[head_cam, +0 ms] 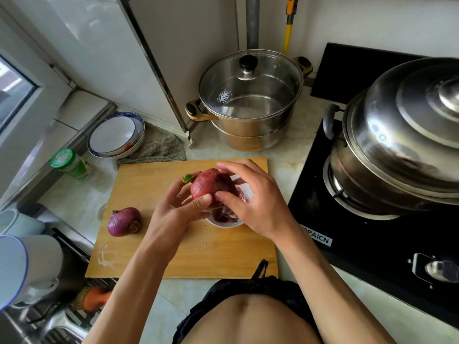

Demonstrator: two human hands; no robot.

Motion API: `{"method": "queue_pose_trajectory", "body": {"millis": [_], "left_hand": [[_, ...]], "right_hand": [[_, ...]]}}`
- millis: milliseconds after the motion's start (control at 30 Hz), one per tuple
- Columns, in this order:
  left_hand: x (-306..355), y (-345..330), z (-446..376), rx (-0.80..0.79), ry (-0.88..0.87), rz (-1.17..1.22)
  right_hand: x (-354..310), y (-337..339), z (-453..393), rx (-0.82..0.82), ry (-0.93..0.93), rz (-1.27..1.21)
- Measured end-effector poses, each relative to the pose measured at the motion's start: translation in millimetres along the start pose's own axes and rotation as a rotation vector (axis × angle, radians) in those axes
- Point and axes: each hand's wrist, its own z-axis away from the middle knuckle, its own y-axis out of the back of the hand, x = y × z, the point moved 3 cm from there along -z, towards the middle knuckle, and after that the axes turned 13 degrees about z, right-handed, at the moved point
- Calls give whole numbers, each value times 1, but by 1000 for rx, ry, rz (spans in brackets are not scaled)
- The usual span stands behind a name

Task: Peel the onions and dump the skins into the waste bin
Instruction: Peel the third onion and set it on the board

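Observation:
A red onion (pixel 208 184) with a small green sprout (pixel 188 178) is held above the wooden cutting board (pixel 154 256). My left hand (pixel 176 212) grips it from the left and below. My right hand (pixel 253 202) grips its right side, thumb pressed on the skin. Under my hands sits a small white bowl (pixel 223 224) holding purple onion skins, mostly hidden. A second purple onion (pixel 124 221) lies on the board's left part, untouched. No waste bin is in view.
A steel pot with a glass lid (pixel 250 100) stands behind the board. A lidded steel steamer (pixel 397 135) sits on the black gas stove (pixel 360 232) at right. Stacked plates (pixel 115 136), a cloth (pixel 159 150) and a green-capped jar (pixel 70 163) lie at left; the sink (pixel 37 319) is lower left.

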Motion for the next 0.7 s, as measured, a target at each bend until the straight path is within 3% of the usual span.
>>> {"method": "queue_pose_trajectory", "body": {"millis": [233, 700], "left_hand": [[1, -6, -3, 12, 43, -33], [1, -4, -2, -9, 160, -51]], "right_hand": [[3, -3, 0, 33, 61, 55], [4, -5, -2, -55, 85, -22]]}}
